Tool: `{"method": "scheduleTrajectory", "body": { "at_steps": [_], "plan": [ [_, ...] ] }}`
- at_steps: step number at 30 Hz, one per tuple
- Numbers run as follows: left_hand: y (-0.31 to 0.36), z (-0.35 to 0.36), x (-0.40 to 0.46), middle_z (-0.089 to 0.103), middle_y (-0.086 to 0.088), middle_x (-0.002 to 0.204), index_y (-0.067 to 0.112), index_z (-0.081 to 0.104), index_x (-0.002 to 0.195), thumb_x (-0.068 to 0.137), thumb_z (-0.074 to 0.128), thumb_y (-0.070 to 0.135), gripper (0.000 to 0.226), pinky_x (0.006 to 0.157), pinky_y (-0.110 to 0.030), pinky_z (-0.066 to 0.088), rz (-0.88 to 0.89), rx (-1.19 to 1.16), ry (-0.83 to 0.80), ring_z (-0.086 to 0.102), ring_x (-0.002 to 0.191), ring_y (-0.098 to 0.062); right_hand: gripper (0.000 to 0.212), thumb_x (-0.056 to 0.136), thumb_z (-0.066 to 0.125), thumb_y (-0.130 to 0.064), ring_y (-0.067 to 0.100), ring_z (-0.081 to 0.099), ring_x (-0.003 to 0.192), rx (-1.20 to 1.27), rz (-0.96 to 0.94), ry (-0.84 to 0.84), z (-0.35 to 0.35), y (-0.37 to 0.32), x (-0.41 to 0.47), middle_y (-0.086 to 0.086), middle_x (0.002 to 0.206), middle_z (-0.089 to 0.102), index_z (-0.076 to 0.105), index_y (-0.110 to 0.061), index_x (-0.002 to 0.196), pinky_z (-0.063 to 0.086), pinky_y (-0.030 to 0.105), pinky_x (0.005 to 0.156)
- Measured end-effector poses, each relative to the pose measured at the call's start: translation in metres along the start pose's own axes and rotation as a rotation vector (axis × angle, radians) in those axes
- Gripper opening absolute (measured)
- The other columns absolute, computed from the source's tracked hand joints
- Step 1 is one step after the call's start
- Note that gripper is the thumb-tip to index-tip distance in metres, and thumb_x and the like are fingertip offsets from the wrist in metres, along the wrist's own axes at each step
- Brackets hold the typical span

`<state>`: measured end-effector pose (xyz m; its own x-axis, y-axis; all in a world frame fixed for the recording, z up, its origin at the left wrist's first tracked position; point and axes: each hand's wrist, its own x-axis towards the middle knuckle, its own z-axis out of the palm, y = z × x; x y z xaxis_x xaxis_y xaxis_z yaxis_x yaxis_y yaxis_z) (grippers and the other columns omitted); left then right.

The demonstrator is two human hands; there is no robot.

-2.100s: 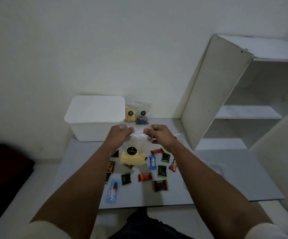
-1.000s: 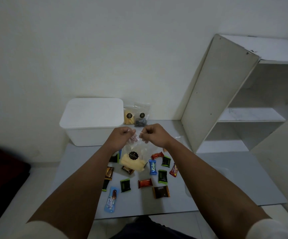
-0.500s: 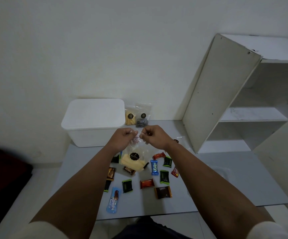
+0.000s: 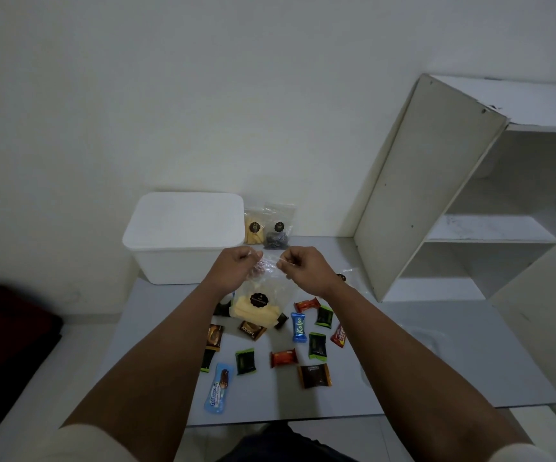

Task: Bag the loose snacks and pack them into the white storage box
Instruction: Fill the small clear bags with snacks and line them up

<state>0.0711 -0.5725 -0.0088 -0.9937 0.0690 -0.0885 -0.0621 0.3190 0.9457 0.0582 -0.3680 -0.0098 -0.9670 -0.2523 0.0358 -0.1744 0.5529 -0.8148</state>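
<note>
Pinching clear snack bag top, both hands.

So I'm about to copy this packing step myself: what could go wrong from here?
1. Both hands, left hand and right hand, pinch only the top edge of the clear bag; the yellow snacks sag low, so a slip could drop it onto the loose wrapped snacks.
2. The white storage box looks lidded, so the bag may need setting down first.
3. Some wrappers lie near the table's front edge, like the light blue one.
</note>
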Motion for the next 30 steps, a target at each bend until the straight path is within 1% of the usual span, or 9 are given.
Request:
{"method": "scheduleTrajectory", "body": {
  "at_steps": [3,7,10,12,16,22,26,28,30],
  "plan": [
    [0.0,0.0,0.0,0.073,-0.015,0.083,0.003,0.07,0.087,0.099,0.061,0.035,0.036,0.072,-0.029,0.048,0.005,0.002,0.005,0.062,0.07,-0.014,0.018,0.095,0.066,-0.02,0.013,0.062,0.067,0.006,0.0,-0.02,-0.002,-0.002,0.0,0.007,0.072,0.063,0.065,-0.008,0.082,0.06,0.049,0.079],
    [-0.004,0.0,0.0,0.075,-0.015,0.086,0.004,0.071,0.089,0.098,0.062,0.036,0.035,0.077,-0.039,0.053,0.009,0.0,-0.019,0.065,0.075,-0.02,0.018,0.093,0.07,-0.019,0.012,0.066,0.067,0.034,0.02,-0.056,-0.002,-0.005,0.001,0.018,0.082,0.071,0.07,-0.002,0.089,0.059,0.041,0.075],
    [-0.005,0.0,-0.002,0.075,-0.017,0.09,0.005,0.073,0.09,0.097,0.063,0.037,0.034,0.086,-0.05,0.056,0.006,-0.008,-0.035,0.072,0.086,-0.034,0.021,0.094,0.07,-0.016,0.012,0.065,0.067,0.101,0.05,-0.096,-0.002,-0.011,0.001,0.023,0.08,0.07,0.071,0.005,0.094,0.055,0.024,0.066],
    [-0.005,0.001,-0.002,0.077,-0.014,0.088,0.006,0.073,0.09,0.097,0.063,0.037,0.033,0.088,-0.05,0.056,0.003,-0.022,-0.045,0.072,0.091,-0.036,0.021,0.095,0.069,-0.014,0.013,0.063,0.067,0.154,0.072,-0.114,-0.003,-0.011,0.0,0.018,0.077,0.068,0.07,0.007,0.095,0.05,0.016,0.061],
    [-0.002,0.001,-0.004,0.077,-0.011,0.087,0.009,0.075,0.089,0.097,0.063,0.036,0.03,0.081,-0.039,0.053,0.004,-0.013,-0.055,0.068,0.08,-0.02,0.02,0.094,0.071,-0.015,0.014,0.064,0.067,0.22,0.099,-0.124,-0.003,-0.009,-0.002,0.01,0.076,0.068,0.071,0.005,0.094,0.049,0.015,0.06],
    [0.002,0.002,-0.006,0.077,-0.003,0.082,0.01,0.074,0.087,0.099,0.062,0.034,0.029,0.075,-0.031,0.051,0.004,0.006,-0.067,0.066,0.073,-0.011,0.02,0.094,0.07,-0.011,0.015,0.066,0.066,0.18,0.064,-0.093,0.001,-0.011,-0.002,0.015,0.08,0.071,0.072,0.008,0.094,0.047,0.011,0.057],
    [0.003,0.004,-0.007,0.078,-0.004,0.084,0.009,0.075,0.09,0.098,0.062,0.035,0.03,0.079,-0.033,0.052,0.005,0.004,-0.078,0.068,0.076,-0.013,0.019,0.095,0.067,-0.008,0.012,0.063,0.063,0.171,0.048,-0.127,0.0,-0.011,-0.001,0.01,0.075,0.067,0.07,0.01,0.095,0.047,0.011,0.057],
    [0.002,0.004,-0.007,0.077,-0.002,0.08,0.011,0.075,0.088,0.098,0.062,0.036,0.03,0.077,-0.032,0.051,0.007,0.017,-0.074,0.067,0.073,-0.011,0.02,0.095,0.068,-0.01,0.014,0.065,0.064,0.183,0.052,-0.125,-0.001,-0.01,-0.001,0.013,0.077,0.069,0.07,0.01,0.095,0.047,0.011,0.057],
    [0.0,0.001,-0.006,0.077,0.0,0.078,0.012,0.075,0.085,0.098,0.062,0.038,0.032,0.077,-0.037,0.053,0.008,0.037,-0.061,0.068,0.073,-0.013,0.02,0.094,0.07,-0.013,0.016,0.067,0.066,0.191,0.052,-0.097,-0.001,-0.009,-0.003,0.018,0.083,0.073,0.071,0.008,0.094,0.048,0.012,0.058]
  ]
}}
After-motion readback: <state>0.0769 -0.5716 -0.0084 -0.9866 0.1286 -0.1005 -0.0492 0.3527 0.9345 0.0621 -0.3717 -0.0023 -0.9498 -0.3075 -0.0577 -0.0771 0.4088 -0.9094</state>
